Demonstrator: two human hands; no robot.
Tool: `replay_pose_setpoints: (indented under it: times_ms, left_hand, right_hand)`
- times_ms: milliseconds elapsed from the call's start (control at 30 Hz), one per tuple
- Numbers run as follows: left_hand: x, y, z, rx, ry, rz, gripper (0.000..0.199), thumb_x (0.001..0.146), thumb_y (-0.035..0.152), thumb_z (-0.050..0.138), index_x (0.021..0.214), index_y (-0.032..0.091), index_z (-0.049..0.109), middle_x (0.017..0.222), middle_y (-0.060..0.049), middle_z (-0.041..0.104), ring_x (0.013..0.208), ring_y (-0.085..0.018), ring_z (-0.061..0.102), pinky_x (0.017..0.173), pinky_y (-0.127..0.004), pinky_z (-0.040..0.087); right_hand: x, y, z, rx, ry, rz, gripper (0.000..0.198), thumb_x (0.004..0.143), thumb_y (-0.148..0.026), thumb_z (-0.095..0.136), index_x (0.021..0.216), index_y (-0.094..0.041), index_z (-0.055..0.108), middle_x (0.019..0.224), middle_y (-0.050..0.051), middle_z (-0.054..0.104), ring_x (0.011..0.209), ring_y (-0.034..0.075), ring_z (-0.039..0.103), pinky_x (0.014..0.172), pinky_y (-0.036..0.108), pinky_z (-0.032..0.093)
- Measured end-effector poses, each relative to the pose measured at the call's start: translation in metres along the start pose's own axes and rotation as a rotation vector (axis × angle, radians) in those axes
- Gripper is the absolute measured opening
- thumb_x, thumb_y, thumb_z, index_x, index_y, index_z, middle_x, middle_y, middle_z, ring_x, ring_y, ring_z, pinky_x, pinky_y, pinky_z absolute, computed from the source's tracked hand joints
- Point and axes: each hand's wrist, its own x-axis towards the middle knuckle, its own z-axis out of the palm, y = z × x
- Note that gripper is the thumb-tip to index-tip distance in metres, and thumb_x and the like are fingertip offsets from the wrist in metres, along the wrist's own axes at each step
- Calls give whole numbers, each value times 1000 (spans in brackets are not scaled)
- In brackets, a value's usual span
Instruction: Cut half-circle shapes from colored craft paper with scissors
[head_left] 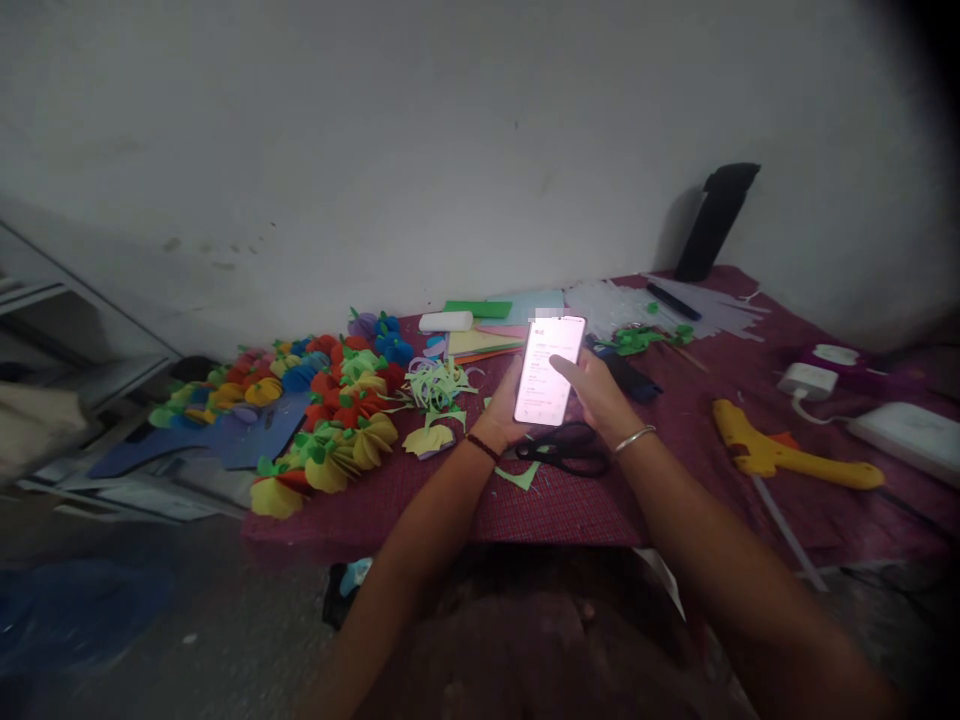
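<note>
A smartphone (549, 385) with a bright lit screen is held upright above the table between my two hands. My left hand (504, 408) grips its left side, the fingers mostly hidden behind it. On the right side my right hand (596, 388) also holds the phone, its thumb lying over the screen. Just below the phone, black-handled scissors (574, 455) lie on the cloth, partly covered by the phone and hands. Green paper shreds (435, 385) and yellow paper cutouts (429, 440) are left of my left hand.
Many colourful folded-paper pumpkins (330, 400) crowd the table's left side. A yellow glue gun (787, 455) lies at right, near a white charger (808, 382). Glue sticks (720, 310), green paper leaves (641, 340) and a tall black object (716, 225) are towards the back right.
</note>
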Motion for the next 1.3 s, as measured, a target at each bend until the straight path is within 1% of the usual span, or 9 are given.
replay_pose_setpoints:
  times_ms: [167,300,467,600,700,800,867,1033,1300]
  left_hand:
    - [-3,3,7,29,15,-27,48,94,50,52,115,11,70,89,-11,78,74,-24,74,78,-38,58]
    - [-2,3,7,39,13,1,46,95,48,51,114,11,70,87,-10,78,73,-22,73,76,-35,58]
    - [1,-1,7,86,33,48,51,99,52,44,112,11,71,88,-10,78,72,-21,73,71,-33,58]
    - [-1,-3,8,89,57,43,51,99,51,44,118,12,70,86,-10,77,72,-20,72,75,-33,58]
    - [-3,-1,6,59,27,34,49,97,51,47,114,12,71,83,-10,77,69,-21,71,74,-34,58]
    - [-6,4,3,9,-22,2,52,96,54,45,114,12,70,88,-13,77,71,-23,72,74,-38,58]
    - [-7,9,0,-24,-55,7,54,96,55,44,119,13,69,92,-13,77,74,-25,73,78,-42,58]
    - [-8,19,-6,-74,-118,105,60,97,59,37,123,15,68,97,-14,77,78,-28,74,79,-47,58]
    - [-3,21,-9,-146,-49,178,67,100,59,31,129,9,64,105,-18,77,97,-28,75,89,-43,58]
  right_hand:
    - [1,4,-3,-14,-21,-12,40,66,-40,76,98,-19,64,103,11,78,90,29,73,78,44,58]
    - [3,6,-4,-27,-52,-36,47,62,-34,78,104,-20,63,113,12,77,100,31,72,88,49,57]
    - [5,8,0,-22,30,-36,55,56,-36,84,103,-21,61,116,13,76,101,32,72,89,51,57]
    - [3,6,2,5,57,-21,55,52,-34,87,99,-22,61,110,11,77,97,30,71,82,46,58]
    - [-1,-1,-2,71,-49,44,49,58,-34,83,101,-23,62,101,6,77,80,23,70,65,36,57]
    - [-7,-11,-7,161,-188,123,40,68,-36,77,104,-25,63,86,0,74,54,13,56,42,24,40]
    - [-10,-17,-8,236,-248,137,36,70,-34,74,104,-26,64,77,-3,68,46,9,45,38,22,32]
    - [-11,-21,-8,325,-259,107,40,69,-28,72,109,-27,66,80,-4,62,55,10,48,46,24,41]
    - [-6,1,-8,28,-359,-20,51,62,-18,70,111,-29,64,100,-1,63,82,17,58,74,32,51]
